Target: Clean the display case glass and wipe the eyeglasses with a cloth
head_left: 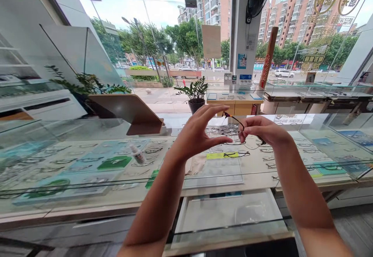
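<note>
A pair of eyeglasses (234,118) with thin dark, amber-flecked temples is held up above the glass counter, turned on its side. My left hand (201,130) curves in a wide C around the front of the frame, fingertips at the upper hinge and thumb near the lower side. Its thumb and fingers stay well apart, with the frame spanning between them. My right hand (259,129) pinches the temple, its fingers closed. The lenses and lower rim are hard to make out against the frames behind. Below lies another pair of dark eyeglasses (236,154) beside a yellow strip (214,156).
The glass display counter (214,180) holds rows of eyeglasses, with a drawer (230,214) pulled out below. To the left are a small white bottle (137,154), a green box (114,163) and a tilted brown-framed mirror or board (125,109). A potted plant (196,91) stands behind.
</note>
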A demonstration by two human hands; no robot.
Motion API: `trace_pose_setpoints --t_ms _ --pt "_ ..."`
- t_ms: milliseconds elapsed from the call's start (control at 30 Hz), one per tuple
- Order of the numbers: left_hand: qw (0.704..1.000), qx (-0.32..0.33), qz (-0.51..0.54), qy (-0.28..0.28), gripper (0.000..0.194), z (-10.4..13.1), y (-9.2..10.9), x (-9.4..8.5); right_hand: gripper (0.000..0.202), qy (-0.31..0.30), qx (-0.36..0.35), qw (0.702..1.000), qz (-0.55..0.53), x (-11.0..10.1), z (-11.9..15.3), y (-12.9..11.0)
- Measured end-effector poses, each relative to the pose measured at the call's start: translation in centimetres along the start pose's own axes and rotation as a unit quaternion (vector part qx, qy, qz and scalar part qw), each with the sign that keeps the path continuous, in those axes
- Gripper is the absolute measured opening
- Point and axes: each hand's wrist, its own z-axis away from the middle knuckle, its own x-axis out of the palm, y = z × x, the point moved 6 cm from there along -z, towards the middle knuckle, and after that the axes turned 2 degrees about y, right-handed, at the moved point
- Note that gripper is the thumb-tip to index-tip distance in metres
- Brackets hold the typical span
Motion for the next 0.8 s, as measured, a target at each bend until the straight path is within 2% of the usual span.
trace_pose_setpoints --t_ms 100,267,333,400,500,600,700,800 --pt "0.999 0.014 -0.027 0.015 0.069 0.0 0.3 -0.6 0.025 -0.020 -0.005 1.000 0.014 0.7 -0.2 -0.3" --pt "0.998 0.037 -0.044 0.030 0.060 -0.1 0.6 -1.1 0.026 -0.002 -0.011 0.999 0.030 1.0 -0.2 -0.3" --pt "0.997 0.039 -0.052 0.041 0.055 -0.1 0.6 -1.3 0.024 0.029 -0.030 0.998 0.046 1.0 -0.2 -0.6" --pt "0.995 0.031 -0.064 0.062 0.054 0.0 0.5 -1.7 0.021 0.105 -0.084 0.988 0.071 0.4 -0.1 -1.4" --pt "0.991 -0.004 -0.087 0.102 0.056 0.2 0.1 -2.8 0.018 0.254 -0.189 0.939 0.135 -0.9 0.6 -3.0" --pt "0.983 -0.040 -0.108 0.144 0.058 0.5 -0.2 -3.9 0.021 0.359 -0.256 0.872 0.214 -1.9 1.5 -4.1" --pt "0.973 -0.064 -0.124 0.183 0.060 0.8 -0.4 -4.6 0.021 0.415 -0.289 0.824 0.256 -2.4 2.5 -4.5" --pt "0.964 -0.081 -0.133 0.215 0.062 1.0 -0.6 -4.8 0.014 0.417 -0.290 0.815 0.279 -2.1 3.0 -4.5"
